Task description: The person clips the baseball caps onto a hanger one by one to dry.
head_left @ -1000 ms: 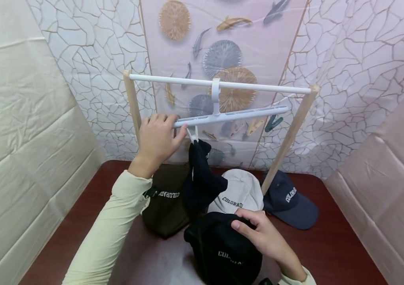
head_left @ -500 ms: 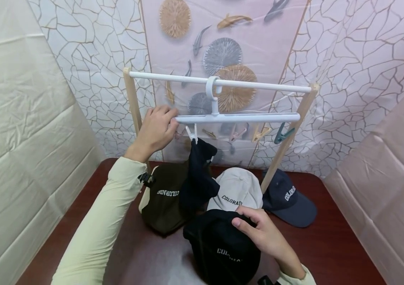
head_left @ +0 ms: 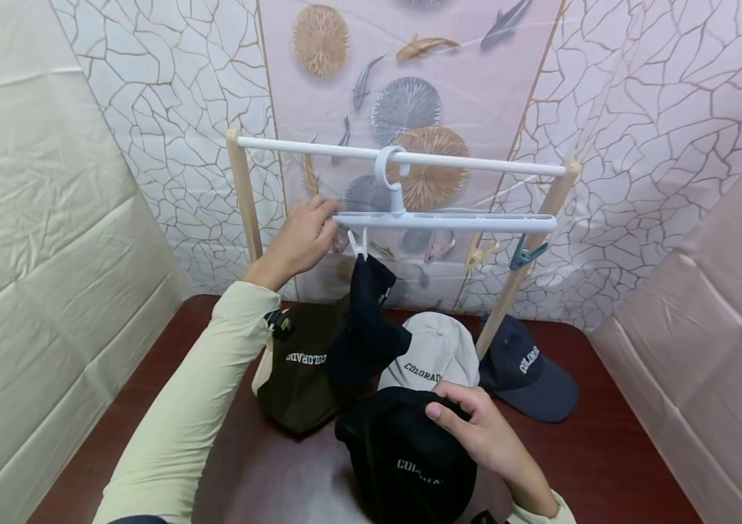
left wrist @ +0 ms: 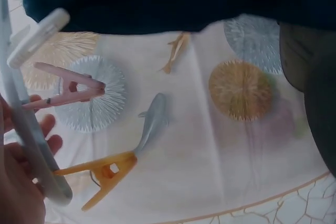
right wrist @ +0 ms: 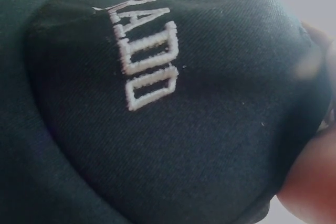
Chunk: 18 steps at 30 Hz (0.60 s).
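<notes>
My left hand grips the left end of a pale clip hanger, which hooks over a white rod. In the left wrist view the fingers show behind the hanger bar, beside a pink clip and an orange clip. A white clip near that hand holds a dark cap dangling below the bar. My right hand holds a black cap low at the front, thumb on the crown. White embroidered letters show on it in the right wrist view.
Behind the hanging cap lie a dark brown cap, a light grey cap and a navy cap on the red-brown table. Wooden posts bear the rod. Pink, yellow and teal clips hang on the hanger's right half.
The hanger has swung from slanting, right end raised, to nearly level, and its hook has turned on the rod. My left hand dipped, then shifted slightly right. My right hand and its cap barely moved.
</notes>
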Motion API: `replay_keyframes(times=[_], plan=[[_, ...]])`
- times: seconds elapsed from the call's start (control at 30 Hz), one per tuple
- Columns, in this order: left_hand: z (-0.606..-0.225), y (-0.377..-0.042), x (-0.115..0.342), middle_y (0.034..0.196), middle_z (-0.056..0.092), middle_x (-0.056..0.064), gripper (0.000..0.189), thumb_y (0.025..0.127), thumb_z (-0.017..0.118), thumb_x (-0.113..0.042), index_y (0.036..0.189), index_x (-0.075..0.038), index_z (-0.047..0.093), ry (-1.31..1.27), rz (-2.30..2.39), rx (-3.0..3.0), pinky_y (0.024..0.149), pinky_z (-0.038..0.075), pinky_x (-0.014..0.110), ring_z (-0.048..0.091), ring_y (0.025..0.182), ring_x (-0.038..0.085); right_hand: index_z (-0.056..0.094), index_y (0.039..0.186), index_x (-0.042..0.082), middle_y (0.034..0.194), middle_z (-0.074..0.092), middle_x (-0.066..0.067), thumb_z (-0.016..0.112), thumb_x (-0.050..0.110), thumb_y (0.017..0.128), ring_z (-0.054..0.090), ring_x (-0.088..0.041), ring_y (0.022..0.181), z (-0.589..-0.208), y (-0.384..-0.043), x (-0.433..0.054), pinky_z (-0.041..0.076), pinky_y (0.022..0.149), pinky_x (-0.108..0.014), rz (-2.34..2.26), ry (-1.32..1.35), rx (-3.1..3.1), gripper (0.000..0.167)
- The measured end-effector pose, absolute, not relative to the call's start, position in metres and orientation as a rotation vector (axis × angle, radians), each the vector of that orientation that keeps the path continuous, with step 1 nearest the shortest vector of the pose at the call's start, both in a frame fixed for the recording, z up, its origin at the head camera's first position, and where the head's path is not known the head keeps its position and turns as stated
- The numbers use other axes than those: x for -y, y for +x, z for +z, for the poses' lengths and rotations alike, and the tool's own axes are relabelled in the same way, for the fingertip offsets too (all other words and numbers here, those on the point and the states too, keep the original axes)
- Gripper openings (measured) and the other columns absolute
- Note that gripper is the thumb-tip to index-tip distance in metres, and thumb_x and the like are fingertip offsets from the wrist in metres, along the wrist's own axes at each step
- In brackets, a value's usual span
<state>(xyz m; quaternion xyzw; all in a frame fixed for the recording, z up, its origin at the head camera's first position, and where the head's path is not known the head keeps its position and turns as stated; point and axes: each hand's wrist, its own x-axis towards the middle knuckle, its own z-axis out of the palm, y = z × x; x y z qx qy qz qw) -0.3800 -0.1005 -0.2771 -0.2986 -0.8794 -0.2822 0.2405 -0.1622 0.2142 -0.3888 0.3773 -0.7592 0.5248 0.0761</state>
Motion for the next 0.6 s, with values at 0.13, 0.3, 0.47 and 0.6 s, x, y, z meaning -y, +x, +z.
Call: replay_keyframes(times=[0.13, 0.3, 0.47, 0.6], plan=[[-0.279, -0.378, 0.099, 0.139, 0.062, 0.015, 0.043, 0.104, 0.039, -0.014, 0.137, -0.003, 0.064, -0.774, -0.784, 2.381, 0.120, 0.030, 0.050, 0.052, 0.132, 0.036, 0.060, 0.089, 0.016, 0.070, 0.042, -0.003, 0.059, -0.010, 0.101, 0.048, -0.005, 0.065, -0.388, -0.162, -0.212, 0.046, 0.061, -0.026, 1.620, 1.143, 2.277, 0.029], [-0.280, -0.369, 0.094, 0.145, 0.058, 0.019, 0.042, 0.102, 0.046, -0.012, 0.140, -0.002, 0.062, -0.728, -0.713, 2.228, 0.126, 0.024, 0.056, 0.051, 0.138, 0.036, 0.061, 0.089, 0.015, 0.070, 0.042, -0.004, 0.058, -0.009, 0.102, 0.049, -0.006, 0.065, -0.390, -0.162, -0.210, 0.046, 0.060, -0.026, 1.659, 1.130, 2.291, 0.028], [-0.276, -0.349, 0.075, 0.143, 0.056, 0.023, 0.044, 0.100, 0.051, -0.018, 0.139, -0.001, 0.059, -0.701, -0.648, 2.019, 0.123, 0.026, 0.058, 0.051, 0.136, 0.040, 0.060, 0.088, 0.017, 0.068, 0.039, -0.004, 0.059, -0.009, 0.101, 0.047, -0.004, 0.064, -0.392, -0.163, -0.210, 0.045, 0.059, -0.026, 1.631, 1.111, 2.310, 0.029], [-0.269, -0.329, 0.054, 0.139, 0.055, 0.023, 0.044, 0.097, 0.055, -0.022, 0.136, -0.002, 0.058, -0.734, -0.559, 1.892, 0.113, 0.037, 0.055, 0.051, 0.129, 0.040, 0.060, 0.087, 0.018, 0.067, 0.039, -0.004, 0.059, -0.008, 0.101, 0.047, -0.003, 0.064, -0.392, -0.163, -0.210, 0.045, 0.059, -0.025, 1.621, 1.106, 2.318, 0.029]])
